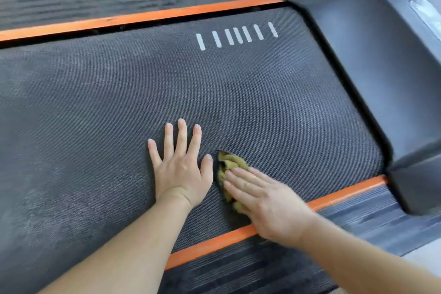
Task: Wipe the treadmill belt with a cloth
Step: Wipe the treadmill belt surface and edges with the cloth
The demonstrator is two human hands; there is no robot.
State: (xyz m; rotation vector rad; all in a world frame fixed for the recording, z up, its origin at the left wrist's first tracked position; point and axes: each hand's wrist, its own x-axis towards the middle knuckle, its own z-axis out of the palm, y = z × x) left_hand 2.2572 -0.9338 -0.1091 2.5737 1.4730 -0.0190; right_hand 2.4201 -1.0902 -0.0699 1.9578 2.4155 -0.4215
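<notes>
Our right hand (pixel 267 203) presses the yellow cloth (pixel 230 162) flat on the treadmill belt (pixel 107 107), lower centre of the frame, fingers (pixel 241 175) straight and together. Our left hand (pixel 180 169) rests beside it, fingers spread. We should press evenly and overlap our strokes.

Left hand (pixel 180 169) flat on treadmill belt (pixel 95 114), right hand (pixel 267 200) pressing cloth (pixel 229 162)

Treadmill belt (pixel 119 107) was matt, finely dimpled dark rubber, cloth (pixel 229 164) was nubby, olive terry, motor cover (pixel 372 55) was smooth, semi-gloss black plastic, side rails (pixel 238 272) were ribbed, orange-edged.
</notes>
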